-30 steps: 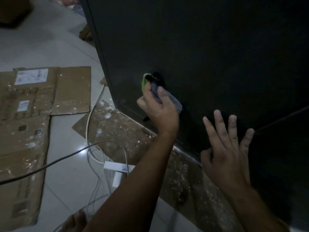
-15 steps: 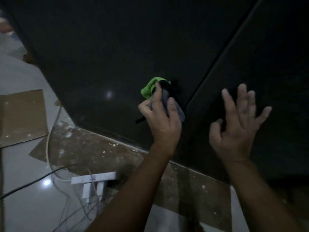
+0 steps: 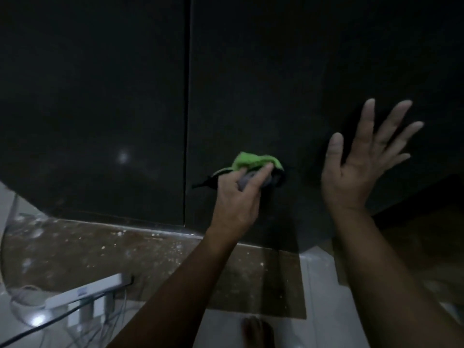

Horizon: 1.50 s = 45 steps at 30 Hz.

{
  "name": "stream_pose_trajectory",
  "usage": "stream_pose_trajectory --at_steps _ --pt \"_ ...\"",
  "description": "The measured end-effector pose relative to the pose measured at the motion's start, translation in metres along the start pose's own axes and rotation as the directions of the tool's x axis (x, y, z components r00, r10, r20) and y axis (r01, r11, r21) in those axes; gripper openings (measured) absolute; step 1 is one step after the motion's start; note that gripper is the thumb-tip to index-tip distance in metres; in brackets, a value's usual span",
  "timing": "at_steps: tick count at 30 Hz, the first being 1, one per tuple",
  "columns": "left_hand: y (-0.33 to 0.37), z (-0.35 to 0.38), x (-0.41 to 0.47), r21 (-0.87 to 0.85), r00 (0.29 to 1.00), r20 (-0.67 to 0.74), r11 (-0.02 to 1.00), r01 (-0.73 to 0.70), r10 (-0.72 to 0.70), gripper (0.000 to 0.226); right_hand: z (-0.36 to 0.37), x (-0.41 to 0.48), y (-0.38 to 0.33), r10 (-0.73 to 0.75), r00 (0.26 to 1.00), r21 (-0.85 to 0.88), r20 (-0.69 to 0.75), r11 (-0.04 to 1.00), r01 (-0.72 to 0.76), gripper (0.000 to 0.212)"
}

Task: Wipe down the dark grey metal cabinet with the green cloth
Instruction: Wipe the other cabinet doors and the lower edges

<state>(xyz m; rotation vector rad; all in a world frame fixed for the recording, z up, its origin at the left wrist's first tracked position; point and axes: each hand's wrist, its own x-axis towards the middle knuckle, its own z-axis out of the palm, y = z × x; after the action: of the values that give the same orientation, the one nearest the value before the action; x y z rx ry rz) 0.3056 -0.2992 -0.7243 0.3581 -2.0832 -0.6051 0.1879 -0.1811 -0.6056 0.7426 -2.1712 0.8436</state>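
A white power strip [image 3: 85, 292] is lying on the floor. The left hand [image 3: 234, 197] is gripping the green cloth [image 3: 251, 160], which is bunching just beyond its fingertips against the dark grey metal cabinet [image 3: 100, 96], near its bottom edge. The right hand [image 3: 361, 169] is holding nothing, fingers spread straight.

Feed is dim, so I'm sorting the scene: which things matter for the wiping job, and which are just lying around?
In the job: cabinet, green cloth, left hand gripping it; right hand open, holding nothing.
Lying about: power strip, cables, cardboard on the floor.
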Motion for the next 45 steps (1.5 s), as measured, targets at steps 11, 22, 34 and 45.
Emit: stream_pose_trajectory --at_steps 11,22,34,45 --pt "-0.094 0.006 -0.096 0.327 0.848 0.525 0.904 -0.277 0.07 0.052 0.038 -0.011 -0.009 0.04 0.98 0.078 -0.196 0.997 -0.025 0.049" --pt "-0.067 -0.007 -0.028 -0.235 0.705 -0.554 0.895 0.378 -0.443 0.035 0.064 -0.064 -0.014 0.007 0.999 0.094 -0.044 0.996 -0.003 0.058" --pt "-0.024 0.051 -0.102 -0.381 0.908 0.117 0.826 0.414 -0.402 0.046 0.074 -0.196 0.029 0.01 0.909 0.251 0.417 0.96 -0.126 0.057" --pt "-0.011 0.004 -0.056 -0.479 0.848 0.521 0.788 0.386 -0.098 0.044 0.1 -0.199 -0.016 0.445 0.831 0.346 0.334 0.763 -0.547 0.058"
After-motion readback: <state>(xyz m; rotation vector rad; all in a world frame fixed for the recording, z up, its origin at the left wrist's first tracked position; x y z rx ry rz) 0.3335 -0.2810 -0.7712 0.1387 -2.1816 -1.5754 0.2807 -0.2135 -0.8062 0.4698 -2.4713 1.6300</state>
